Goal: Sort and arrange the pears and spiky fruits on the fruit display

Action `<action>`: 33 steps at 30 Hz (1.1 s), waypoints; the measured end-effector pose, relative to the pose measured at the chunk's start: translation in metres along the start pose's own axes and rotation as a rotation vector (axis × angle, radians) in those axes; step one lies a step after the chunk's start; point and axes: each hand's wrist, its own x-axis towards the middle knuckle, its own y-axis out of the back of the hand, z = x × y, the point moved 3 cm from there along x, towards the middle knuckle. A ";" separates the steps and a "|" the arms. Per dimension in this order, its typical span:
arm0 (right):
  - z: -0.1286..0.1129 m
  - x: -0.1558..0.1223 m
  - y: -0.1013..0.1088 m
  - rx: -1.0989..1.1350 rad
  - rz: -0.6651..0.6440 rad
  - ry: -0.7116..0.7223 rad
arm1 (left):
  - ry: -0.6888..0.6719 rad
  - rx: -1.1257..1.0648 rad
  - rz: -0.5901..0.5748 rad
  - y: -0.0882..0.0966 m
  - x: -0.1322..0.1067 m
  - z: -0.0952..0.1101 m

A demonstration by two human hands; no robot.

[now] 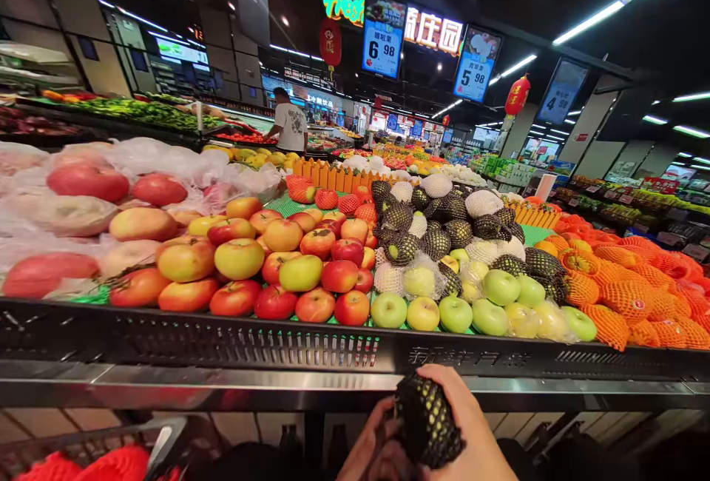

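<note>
A green apple in a black foam net [429, 422] is between my two hands, low in front of the display. My right hand [471, 429] wraps round its right side, with the thumb side along the top. Against its left edge is my left hand [369, 444], fingers curled at the net and partly hidden and blurred. Just beyond, loose green apples [455, 314] line the front of the stand. More fruit in black nets [435, 243] is heaped behind them, some pieces in white nets.
A black slatted rail [249, 344] with a metal edge borders the stand. Red-yellow apples [238, 259] lie left, orange-netted fruit [626, 288] right. A shopping basket [94, 436] with red-netted items is at lower left. A person in a white shirt [291, 126] stands farther back.
</note>
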 end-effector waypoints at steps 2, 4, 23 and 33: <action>0.000 -0.012 -0.021 -0.058 -0.063 -0.014 | 0.029 -0.064 0.087 -0.005 0.001 -0.008; 0.000 -0.016 -0.024 -0.083 -0.121 -0.025 | 0.059 -0.070 0.215 -0.003 0.004 -0.016; 0.006 -0.017 -0.003 -0.030 -0.049 -0.107 | -0.081 0.130 0.369 0.009 0.012 -0.023; 0.022 -0.026 -0.007 -0.053 0.172 -0.155 | -0.174 0.496 0.138 -0.005 0.007 -0.001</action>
